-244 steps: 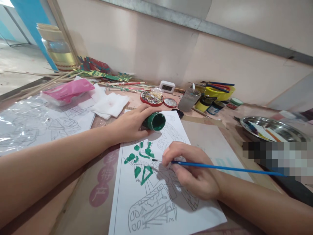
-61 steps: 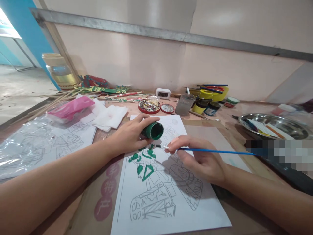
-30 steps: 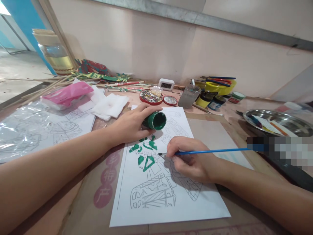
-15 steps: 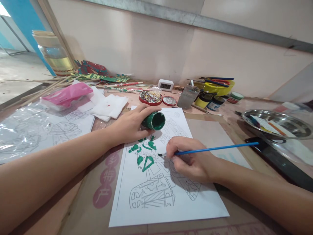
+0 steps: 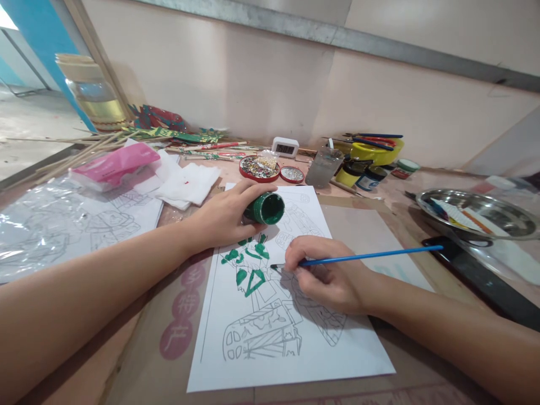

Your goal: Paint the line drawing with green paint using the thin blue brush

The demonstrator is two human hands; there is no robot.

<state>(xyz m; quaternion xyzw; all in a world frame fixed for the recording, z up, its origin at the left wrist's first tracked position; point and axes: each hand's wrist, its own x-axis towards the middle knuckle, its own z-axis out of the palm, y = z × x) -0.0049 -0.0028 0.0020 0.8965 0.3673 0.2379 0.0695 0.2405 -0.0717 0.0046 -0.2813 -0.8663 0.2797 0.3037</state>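
Your left hand (image 5: pixel 223 218) clamps the tilted green cylindrical jar (image 5: pixel 255 210) at the white line-drawn paper sheet's (image 5: pixel 324 363) 12 o'clock; your right hand (image 5: pixel 327 275) pinches the slim blue-handled paintbrush (image 5: pixel 373 256) — slackened grip could spill paint (image 5: pixel 273 210).

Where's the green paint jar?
In the head view, the green paint jar is near the centre, tipped in the left hand over the upper part of the white paper.

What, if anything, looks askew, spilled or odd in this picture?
The green paint jar in the left hand is tipped well over, its open mouth facing the person, over the drawing sheet; paint could run out, though no spill shows. The white tissue bears a small red mark. Nothing else stands out.
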